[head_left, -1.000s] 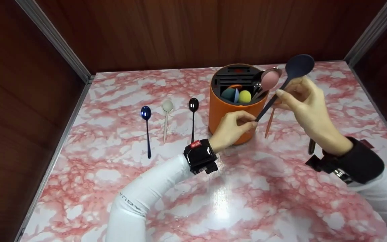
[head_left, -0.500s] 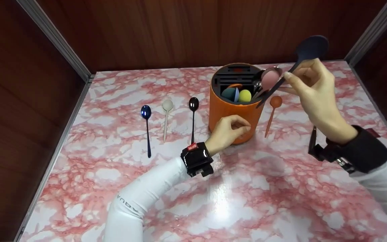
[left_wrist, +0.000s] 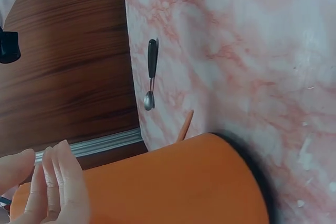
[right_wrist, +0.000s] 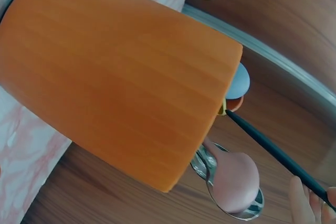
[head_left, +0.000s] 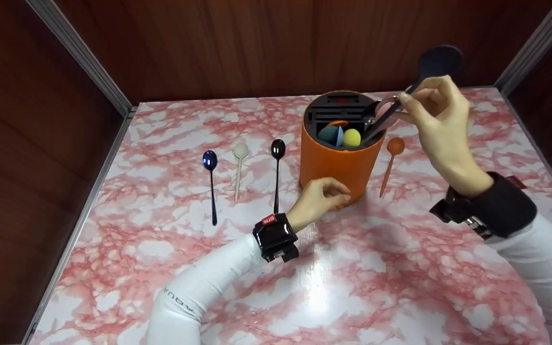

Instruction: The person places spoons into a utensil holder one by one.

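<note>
Holder [head_left: 336,167], round and orange, has teal, blue, yellow and orange heads [head_left: 351,138] in its front compartment, with a pink spoon [right_wrist: 236,182] and a metal spoon [right_wrist: 256,207] leaning out over its rim. The right hand [head_left: 441,117] pinches the dark spoon [head_left: 441,60] by its handle, bowl up, tip at the opening; the left hand [head_left: 321,199], thumb and fingertips narrowly parted, hangs near the front wall.

White sleeves [head_left: 223,270], black wristbands [head_left: 508,206], red tag [head_left: 269,219]
</note>
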`<state>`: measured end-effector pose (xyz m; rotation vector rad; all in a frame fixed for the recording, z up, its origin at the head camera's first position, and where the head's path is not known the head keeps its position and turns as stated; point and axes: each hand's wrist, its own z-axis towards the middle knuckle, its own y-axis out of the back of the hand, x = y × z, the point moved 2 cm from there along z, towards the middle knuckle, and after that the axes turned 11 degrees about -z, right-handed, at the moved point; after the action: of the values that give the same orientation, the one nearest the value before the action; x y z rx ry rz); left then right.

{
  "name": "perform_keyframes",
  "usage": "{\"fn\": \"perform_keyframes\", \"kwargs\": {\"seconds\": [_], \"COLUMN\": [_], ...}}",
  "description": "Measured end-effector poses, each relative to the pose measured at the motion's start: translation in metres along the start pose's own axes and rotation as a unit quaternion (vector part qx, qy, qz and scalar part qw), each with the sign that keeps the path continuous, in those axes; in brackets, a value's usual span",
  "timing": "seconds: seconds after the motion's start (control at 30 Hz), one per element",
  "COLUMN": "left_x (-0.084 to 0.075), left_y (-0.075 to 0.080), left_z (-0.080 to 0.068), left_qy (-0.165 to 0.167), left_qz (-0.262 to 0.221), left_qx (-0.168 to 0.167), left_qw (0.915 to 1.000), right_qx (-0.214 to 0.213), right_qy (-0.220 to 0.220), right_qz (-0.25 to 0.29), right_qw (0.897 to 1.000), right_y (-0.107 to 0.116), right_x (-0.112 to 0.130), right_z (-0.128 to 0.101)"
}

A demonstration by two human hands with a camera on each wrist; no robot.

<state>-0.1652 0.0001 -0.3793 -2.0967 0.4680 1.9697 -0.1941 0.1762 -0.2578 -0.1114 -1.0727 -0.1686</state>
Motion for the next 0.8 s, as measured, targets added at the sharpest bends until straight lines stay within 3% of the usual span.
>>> {"fn": "perform_keyframes", "kwargs": {"seconds": [0.23, 0.63, 0.8], "left_x": [0.011, 0.021, 0.027], "left_y": [0.002, 0.006, 0.009], "left_z": [-0.004, -0.01, -0.013], "left_qy": [0.019, 0.024, 0.034], "left_qz": [-0.028, -0.034, -0.043], "left_qx": [-0.002, -0.004, -0.006], "left_qw": [0.9994, 0.9991, 0.9985], "right_qx": [0.004, 0.004, 0.014], "right_qy": [0.002, 0.0, 0.001], "right_qz": [-0.022, -0.061, -0.047], "right_qw": [1.0, 0.998, 0.999], "right_y": [-0.001, 0.0, -0.001], "right_x": [-0.012, -0.023, -0.028], "right_z": [-0.001, -0.004, -0.006]}}
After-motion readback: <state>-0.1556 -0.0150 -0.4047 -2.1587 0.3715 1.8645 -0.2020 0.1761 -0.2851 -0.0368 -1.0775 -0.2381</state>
